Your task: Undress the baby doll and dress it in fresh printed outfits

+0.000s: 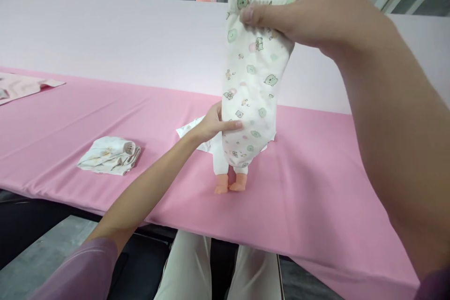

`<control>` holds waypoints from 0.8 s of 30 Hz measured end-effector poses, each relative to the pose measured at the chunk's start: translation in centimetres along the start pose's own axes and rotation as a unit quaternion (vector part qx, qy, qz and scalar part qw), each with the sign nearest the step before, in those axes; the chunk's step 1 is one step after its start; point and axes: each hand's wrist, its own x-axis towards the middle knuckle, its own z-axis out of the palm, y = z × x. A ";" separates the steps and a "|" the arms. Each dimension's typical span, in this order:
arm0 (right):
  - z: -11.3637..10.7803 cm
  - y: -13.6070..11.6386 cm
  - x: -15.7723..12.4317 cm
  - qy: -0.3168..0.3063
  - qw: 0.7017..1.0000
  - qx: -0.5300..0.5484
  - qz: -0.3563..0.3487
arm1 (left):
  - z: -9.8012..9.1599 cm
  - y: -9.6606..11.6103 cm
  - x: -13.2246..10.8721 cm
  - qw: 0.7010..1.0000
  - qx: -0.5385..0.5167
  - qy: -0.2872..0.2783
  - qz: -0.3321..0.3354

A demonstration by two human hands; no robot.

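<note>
Held up in front of me are white baby pants (250,79) printed with small green and pink animals, seemingly folded lengthwise. My right hand (298,4) pinches the gathered waistband at the top, thumb in front and fingers behind. Lower down, my left hand (216,124) grips the left edge, its thumb lying across the front and its other fingers hidden behind the cloth. Behind the pants a doll (221,183) lies on the pink cloth, feet toward me. White clothing shows around its legs and a printed sleeve at its left; the pants hide most of its body.
The pink cloth (316,187) covers the table, whose front edge runs just above my knees. A folded white printed garment (108,155) lies left of my left forearm. A light pink garment (24,86) is at the far left. A white panel (105,37) stands along the back.
</note>
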 end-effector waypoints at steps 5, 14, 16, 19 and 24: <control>0.1 1.0 1.1 0.050 0.993 -0.105 -0.018 | 1.9 -2.9 -1.9 0.990 -0.065 -0.079 -0.096; -2.5 4.3 -0.5 0.095 0.975 -0.175 0.100 | 2.7 -4.1 -5.6 0.957 -0.098 -0.134 -0.240; -4.2 5.8 -1.8 0.093 0.965 -0.185 0.159 | 1.9 -4.7 -6.3 0.956 -0.098 -0.072 -0.268; -6.4 8.7 -4.6 0.110 0.946 -0.154 0.264 | 0.4 -5.4 -6.8 0.955 -0.128 0.030 -0.264; -6.5 14.1 -12.1 0.109 0.911 0.001 0.397 | -1.5 -4.3 -6.0 0.957 -0.123 0.168 -0.202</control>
